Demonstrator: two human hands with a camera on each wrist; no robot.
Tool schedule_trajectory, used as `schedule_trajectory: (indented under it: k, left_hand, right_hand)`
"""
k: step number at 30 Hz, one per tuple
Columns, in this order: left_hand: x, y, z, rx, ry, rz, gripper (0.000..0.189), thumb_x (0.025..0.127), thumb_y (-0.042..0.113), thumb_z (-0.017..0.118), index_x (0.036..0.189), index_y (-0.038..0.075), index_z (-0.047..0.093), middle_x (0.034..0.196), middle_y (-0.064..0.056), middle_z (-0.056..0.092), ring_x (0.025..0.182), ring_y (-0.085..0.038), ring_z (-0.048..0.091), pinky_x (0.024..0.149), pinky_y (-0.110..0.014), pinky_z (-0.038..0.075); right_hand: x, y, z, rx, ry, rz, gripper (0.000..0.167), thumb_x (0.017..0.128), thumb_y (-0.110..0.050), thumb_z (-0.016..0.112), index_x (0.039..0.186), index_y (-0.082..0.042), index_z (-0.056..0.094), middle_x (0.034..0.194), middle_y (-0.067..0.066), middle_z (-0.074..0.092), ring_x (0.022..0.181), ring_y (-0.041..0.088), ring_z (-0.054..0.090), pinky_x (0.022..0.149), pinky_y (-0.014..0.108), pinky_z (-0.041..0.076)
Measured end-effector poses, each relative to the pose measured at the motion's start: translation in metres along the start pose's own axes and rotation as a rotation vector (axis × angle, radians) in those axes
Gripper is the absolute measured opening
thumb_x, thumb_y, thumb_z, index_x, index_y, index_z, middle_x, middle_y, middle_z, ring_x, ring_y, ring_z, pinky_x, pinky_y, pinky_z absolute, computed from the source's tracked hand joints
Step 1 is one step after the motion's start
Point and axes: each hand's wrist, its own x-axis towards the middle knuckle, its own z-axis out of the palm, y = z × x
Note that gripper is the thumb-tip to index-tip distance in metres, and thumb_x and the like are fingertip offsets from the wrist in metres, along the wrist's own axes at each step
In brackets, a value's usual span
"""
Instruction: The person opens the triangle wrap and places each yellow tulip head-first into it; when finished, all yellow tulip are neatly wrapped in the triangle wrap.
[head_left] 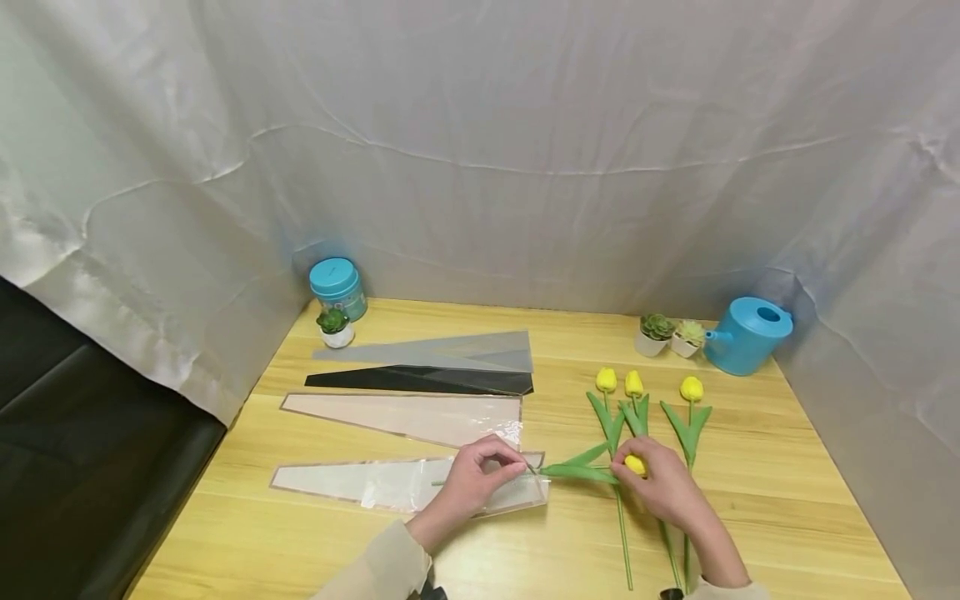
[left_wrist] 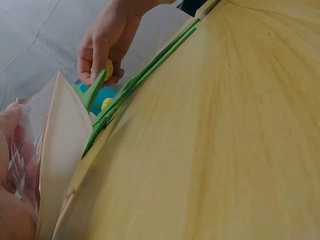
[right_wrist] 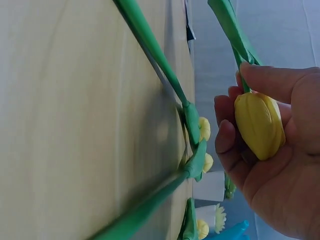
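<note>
My left hand (head_left: 474, 482) pinches the wide mouth of a clear flower sleeve (head_left: 337, 485) with a pale back and brownish border. The left wrist view shows the film (left_wrist: 32, 122) lifted away from the back. In my right hand (head_left: 667, 487) is an artificial yellow tulip (right_wrist: 257, 125), its stem pinched just below the bloom between thumb and fingers. That tulip lies sideways, its green leaves (head_left: 577, 472) at the sleeve's mouth and its stem inside, pointing left. Three more yellow tulips (head_left: 692, 388) lie on the table beneath and around my right hand, blooms away from me.
Behind the worked sleeve lie a pink-bordered sleeve (head_left: 442, 414), a black one (head_left: 420, 379) and a grey one (head_left: 450, 350). A blue-lidded tin (head_left: 335, 287) and a small potted plant (head_left: 335, 327) stand back left. Two potted succulents (head_left: 656, 332) and a blue watering can (head_left: 746, 337) stand back right.
</note>
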Motion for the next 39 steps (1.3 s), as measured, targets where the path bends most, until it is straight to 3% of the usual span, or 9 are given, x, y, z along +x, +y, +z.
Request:
schedule_trajectory:
  k: [5, 16, 25, 30, 35, 39]
  left_hand:
    - [0.001, 0.004, 0.003, 0.008, 0.008, -0.008, 0.009, 0.092, 0.018, 0.079, 0.098, 0.01, 0.079, 0.099, -0.006, 0.075, 0.097, -0.01, 0.066, 0.091, -0.027, 0.054]
    - [0.006, 0.009, 0.007, 0.025, -0.006, 0.027, 0.008, 0.094, 0.017, 0.078, 0.097, 0.011, 0.079, 0.097, -0.006, 0.074, 0.095, -0.009, 0.065, 0.085, -0.027, 0.055]
    - [0.006, 0.016, 0.011, 0.0, -0.019, 0.001, 0.01, 0.092, 0.018, 0.079, 0.098, 0.01, 0.079, 0.098, -0.008, 0.073, 0.095, -0.009, 0.065, 0.09, -0.029, 0.057]
    - [0.004, 0.015, 0.01, -0.006, -0.014, 0.013, 0.01, 0.093, 0.017, 0.079, 0.099, 0.009, 0.079, 0.098, -0.009, 0.073, 0.096, -0.008, 0.065, 0.091, -0.029, 0.058]
    - [0.005, 0.012, 0.008, 0.002, -0.011, 0.04, 0.008, 0.094, 0.016, 0.078, 0.099, 0.01, 0.079, 0.096, -0.009, 0.073, 0.094, -0.008, 0.065, 0.089, -0.03, 0.058]
    - [0.007, 0.013, 0.007, 0.006, -0.002, 0.041, 0.008, 0.094, 0.018, 0.078, 0.098, 0.011, 0.079, 0.094, -0.008, 0.072, 0.094, -0.009, 0.065, 0.088, -0.03, 0.058]
  right_hand:
    - [0.0, -0.006, 0.008, 0.018, 0.01, -0.004, 0.011, 0.096, -0.019, 0.077, 0.087, -0.022, 0.071, 0.1, -0.004, 0.068, 0.105, 0.024, 0.068, 0.089, 0.046, 0.055]
    - [0.01, -0.043, 0.03, 0.03, 0.005, 0.01, 0.017, 0.091, -0.015, 0.081, 0.083, -0.025, 0.07, 0.095, -0.005, 0.07, 0.096, 0.017, 0.068, 0.088, 0.043, 0.056]
    - [0.016, -0.064, 0.048, 0.059, 0.008, 0.027, 0.018, 0.088, -0.011, 0.083, 0.08, -0.023, 0.072, 0.091, -0.004, 0.069, 0.097, 0.02, 0.068, 0.093, 0.05, 0.056]
    - [0.02, -0.068, 0.057, 0.07, -0.002, 0.033, 0.02, 0.087, -0.01, 0.083, 0.08, -0.025, 0.072, 0.091, -0.006, 0.069, 0.094, 0.016, 0.067, 0.089, 0.048, 0.056]
    - [0.02, -0.065, 0.055, 0.131, -0.035, 0.049, 0.015, 0.09, -0.014, 0.081, 0.09, -0.027, 0.073, 0.1, -0.006, 0.069, 0.101, 0.016, 0.066, 0.09, 0.043, 0.055]
    - [0.015, -0.056, 0.044, 0.293, -0.087, 0.129, 0.019, 0.091, -0.022, 0.081, 0.109, -0.023, 0.075, 0.115, -0.002, 0.069, 0.097, 0.014, 0.061, 0.08, 0.03, 0.054]
